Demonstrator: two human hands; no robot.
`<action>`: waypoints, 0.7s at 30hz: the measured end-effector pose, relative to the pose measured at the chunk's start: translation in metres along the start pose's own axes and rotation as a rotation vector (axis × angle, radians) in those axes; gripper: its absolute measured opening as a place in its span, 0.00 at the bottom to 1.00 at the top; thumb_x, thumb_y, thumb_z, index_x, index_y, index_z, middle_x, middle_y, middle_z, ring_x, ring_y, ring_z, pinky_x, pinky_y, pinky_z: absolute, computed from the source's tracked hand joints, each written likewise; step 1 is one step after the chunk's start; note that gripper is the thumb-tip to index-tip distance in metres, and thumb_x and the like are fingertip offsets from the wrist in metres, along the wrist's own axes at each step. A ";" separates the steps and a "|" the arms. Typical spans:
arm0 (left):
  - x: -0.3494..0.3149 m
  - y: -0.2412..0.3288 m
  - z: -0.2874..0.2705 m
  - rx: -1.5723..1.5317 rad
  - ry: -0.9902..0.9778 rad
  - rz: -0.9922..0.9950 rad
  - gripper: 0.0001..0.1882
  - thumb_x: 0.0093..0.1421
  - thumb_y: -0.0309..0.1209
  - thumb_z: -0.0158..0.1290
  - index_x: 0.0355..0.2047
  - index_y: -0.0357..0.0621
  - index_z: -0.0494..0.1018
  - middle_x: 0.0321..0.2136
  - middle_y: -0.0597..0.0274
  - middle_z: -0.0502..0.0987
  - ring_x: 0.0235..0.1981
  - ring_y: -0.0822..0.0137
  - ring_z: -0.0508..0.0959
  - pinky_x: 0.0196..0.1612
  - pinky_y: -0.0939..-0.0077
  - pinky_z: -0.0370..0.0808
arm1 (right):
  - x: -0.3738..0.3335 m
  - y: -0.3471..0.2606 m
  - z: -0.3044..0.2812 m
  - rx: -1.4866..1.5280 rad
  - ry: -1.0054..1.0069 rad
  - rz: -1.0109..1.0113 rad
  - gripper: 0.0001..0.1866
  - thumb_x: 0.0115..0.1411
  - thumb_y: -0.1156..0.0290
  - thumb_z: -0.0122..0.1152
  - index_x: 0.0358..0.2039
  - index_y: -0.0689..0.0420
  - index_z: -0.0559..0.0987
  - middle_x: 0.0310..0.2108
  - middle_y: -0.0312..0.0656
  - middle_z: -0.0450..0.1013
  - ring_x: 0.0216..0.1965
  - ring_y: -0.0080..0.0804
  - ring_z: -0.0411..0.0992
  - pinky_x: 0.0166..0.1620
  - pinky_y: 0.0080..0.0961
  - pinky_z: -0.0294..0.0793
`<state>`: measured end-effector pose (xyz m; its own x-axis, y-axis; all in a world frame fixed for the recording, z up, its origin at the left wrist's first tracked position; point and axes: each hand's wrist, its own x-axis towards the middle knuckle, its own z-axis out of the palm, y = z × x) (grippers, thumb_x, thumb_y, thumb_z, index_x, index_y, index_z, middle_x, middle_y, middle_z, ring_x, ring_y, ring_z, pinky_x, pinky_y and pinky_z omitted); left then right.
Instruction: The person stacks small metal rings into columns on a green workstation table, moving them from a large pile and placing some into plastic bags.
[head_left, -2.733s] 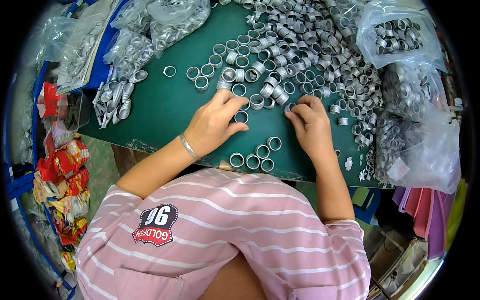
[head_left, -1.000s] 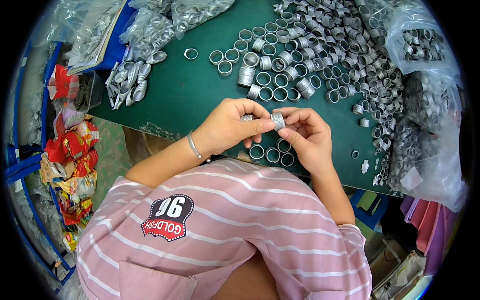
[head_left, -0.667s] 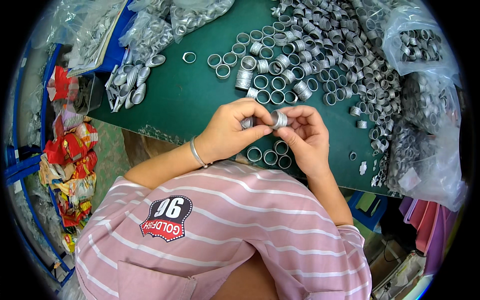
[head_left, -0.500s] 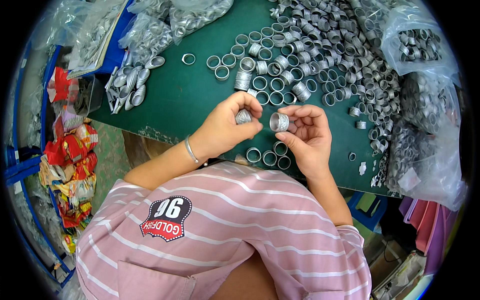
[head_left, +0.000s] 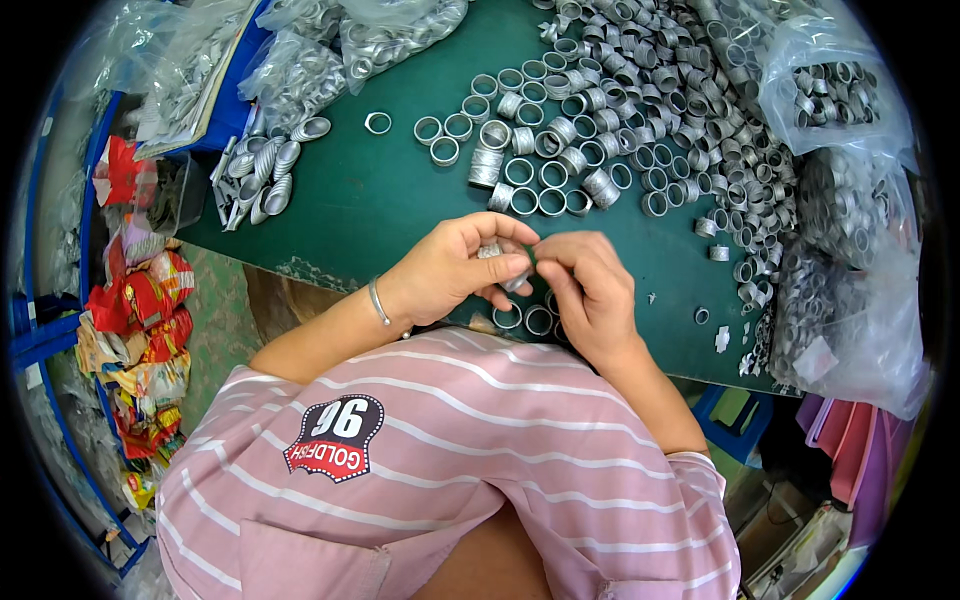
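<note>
My left hand (head_left: pixel 455 260) is closed around patterned silver metal rings (head_left: pixel 490 251), which show between thumb and fingers. My right hand (head_left: pixel 592 288) is pinched close to the left fingertips. Whatever lies in that pinch is hidden, and its fingers are slightly blurred. Just below the hands, a few plain rings (head_left: pixel 538 320) lie near the table edge, partly covered by my right hand. Beyond the hands, several rings (head_left: pixel 552 174) stand on end in loose rows on the green table (head_left: pixel 340 190), beside a short stack of rings (head_left: pixel 486 166).
A large heap of rings (head_left: pixel 690 110) covers the far right, next to clear plastic bags (head_left: pixel 850 260) of them. Spoon-shaped metal pieces (head_left: pixel 262 175) lie at left below a bag of parts (head_left: pixel 295 75). A lone ring (head_left: pixel 378 122) sits apart. Blue shelving (head_left: pixel 45 345) stands left.
My right hand has moved slightly left and down to meet my left hand. The ring it held in plain sight no longer shows there. My left hand has turned and lowered a little.
</note>
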<state>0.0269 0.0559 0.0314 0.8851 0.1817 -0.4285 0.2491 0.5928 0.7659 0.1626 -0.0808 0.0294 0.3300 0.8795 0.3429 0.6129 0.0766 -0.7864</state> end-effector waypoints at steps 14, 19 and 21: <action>-0.001 0.006 -0.001 0.051 0.156 0.042 0.11 0.59 0.29 0.54 0.39 0.35 0.72 0.33 0.60 0.75 0.31 0.72 0.77 0.26 0.84 0.74 | 0.007 0.012 0.001 0.612 0.044 0.346 0.06 0.51 0.83 0.62 0.31 0.64 0.77 0.42 0.43 0.69 0.39 0.25 0.71 0.40 0.19 0.73; 0.006 0.003 -0.001 0.180 0.106 0.226 0.09 0.58 0.28 0.55 0.36 0.36 0.74 0.33 0.62 0.74 0.30 0.74 0.76 0.25 0.85 0.72 | 0.004 0.005 0.004 0.716 0.082 0.328 0.06 0.50 0.85 0.61 0.30 0.65 0.75 0.44 0.45 0.68 0.43 0.29 0.71 0.46 0.23 0.74; 0.007 0.004 0.001 0.186 0.115 0.238 0.08 0.57 0.28 0.55 0.34 0.37 0.75 0.33 0.63 0.74 0.30 0.75 0.75 0.25 0.86 0.72 | 0.002 0.005 0.003 0.692 0.103 0.322 0.06 0.50 0.85 0.61 0.29 0.65 0.74 0.44 0.46 0.67 0.43 0.30 0.71 0.46 0.24 0.74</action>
<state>0.0341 0.0587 0.0318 0.8797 0.3917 -0.2697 0.1170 0.3714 0.9211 0.1641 -0.0769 0.0244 0.5017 0.8628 0.0615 -0.1023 0.1298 -0.9862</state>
